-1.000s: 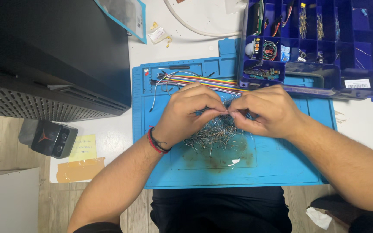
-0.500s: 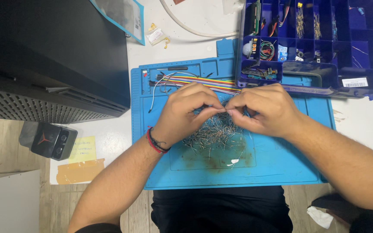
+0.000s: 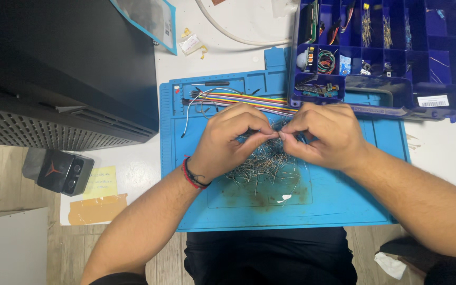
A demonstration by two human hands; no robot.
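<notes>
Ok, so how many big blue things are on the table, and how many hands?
Blue work mat: 1
Blue compartment box: 1
Blue-edged clear bag: 1
Hands: 2, left hand and right hand, pinching small wire pieces above the pile
Total: 5

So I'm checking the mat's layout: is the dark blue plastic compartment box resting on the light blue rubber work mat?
Touching. The head view shows the dark blue compartment box with its front-left corner overlapping the light blue work mat, no gap visible.
</notes>
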